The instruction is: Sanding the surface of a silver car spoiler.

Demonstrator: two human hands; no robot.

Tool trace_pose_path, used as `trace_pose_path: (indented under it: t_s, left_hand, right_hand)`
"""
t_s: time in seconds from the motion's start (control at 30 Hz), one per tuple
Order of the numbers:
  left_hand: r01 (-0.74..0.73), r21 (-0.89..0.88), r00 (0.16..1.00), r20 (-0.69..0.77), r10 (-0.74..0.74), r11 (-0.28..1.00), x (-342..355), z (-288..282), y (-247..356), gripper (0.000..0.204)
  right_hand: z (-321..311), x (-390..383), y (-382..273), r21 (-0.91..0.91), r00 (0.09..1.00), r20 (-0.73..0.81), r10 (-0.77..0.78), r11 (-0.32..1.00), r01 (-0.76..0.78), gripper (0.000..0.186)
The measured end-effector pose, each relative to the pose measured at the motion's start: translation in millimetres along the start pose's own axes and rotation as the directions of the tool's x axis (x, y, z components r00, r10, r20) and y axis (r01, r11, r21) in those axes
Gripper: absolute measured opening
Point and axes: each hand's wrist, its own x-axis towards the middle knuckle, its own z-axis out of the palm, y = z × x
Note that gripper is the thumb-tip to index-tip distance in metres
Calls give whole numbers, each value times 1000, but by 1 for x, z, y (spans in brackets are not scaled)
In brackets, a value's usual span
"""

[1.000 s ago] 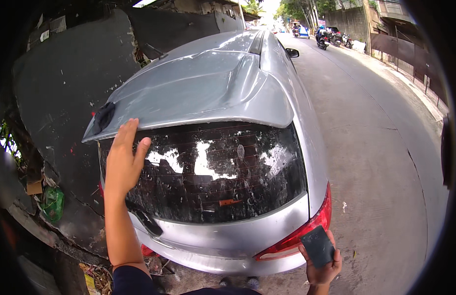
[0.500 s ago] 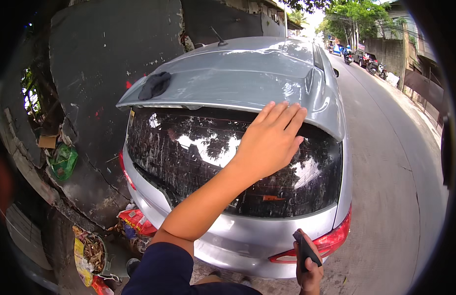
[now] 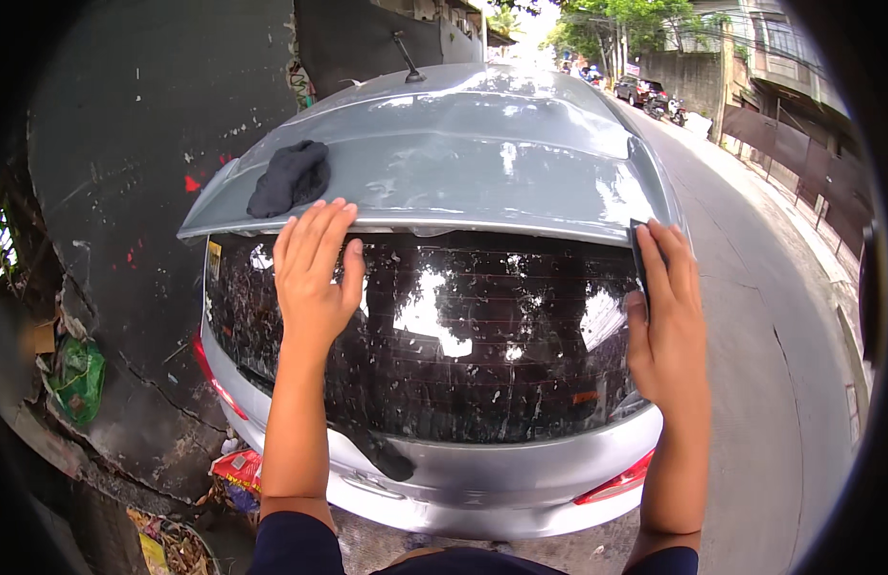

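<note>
Before me stands the back of a silver hatchback with a grey rear spoiler [image 3: 444, 196] above its dark, spotted rear window [image 3: 482, 383]. My left hand [image 3: 315, 273] is open, its straight fingers resting at the spoiler's rear edge on the left. Just beyond those fingertips lies a crumpled dark cloth [image 3: 289, 179]. At the spoiler's right rear corner, my right hand [image 3: 669, 316] holds a flat black block [image 3: 641, 251] upright between thumb and fingers. Its exact kind cannot be made out. A rear wiper [image 3: 387, 457] hangs at the window's lower left.
A dark, cracked wall [image 3: 128, 144] runs close along the car's left side. Low on the left are a green plastic bag [image 3: 78, 380], a red sack [image 3: 238, 468] and a container of dry leaves [image 3: 181, 548]. On the right runs a concrete road [image 3: 751, 383], with a parked dark car [image 3: 640, 91] farther along.
My left hand has moved left along the spoiler edge, toward the cloth. My right hand has risen from beside the right tail light to the spoiler's right corner, still holding the black block.
</note>
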Motion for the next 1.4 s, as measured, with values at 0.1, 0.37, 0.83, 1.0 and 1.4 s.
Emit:
trace_pose_path:
  t_s: [0.1, 0.37, 0.83, 1.0, 1.4]
  left_hand:
    - [-52, -7, 999, -9, 52, 999, -10, 7, -18, 44]
    - [-40, -92, 985, -171, 24, 995, -16, 33, -31, 44]
    - [-120, -282, 989, 48, 139, 952, 26, 36, 64, 46]
    - [-116, -202, 992, -70, 104, 972, 14, 39, 24, 41]
    - [-88, 12, 974, -208, 89, 996, -12, 54, -26, 50]
  right_hand:
    - [16, 9, -22, -94, 999, 16, 33, 995, -31, 65]
    - [72, 65, -166, 12, 969, 165, -182, 983, 183, 67]
    - [-18, 96, -40, 588, 959, 130, 251, 760, -278, 34]
    - [1, 136, -6, 304, 903, 416, -104, 952, -30, 22]
    - [80, 180, -81, 526, 834, 365, -414, 831, 183, 27]
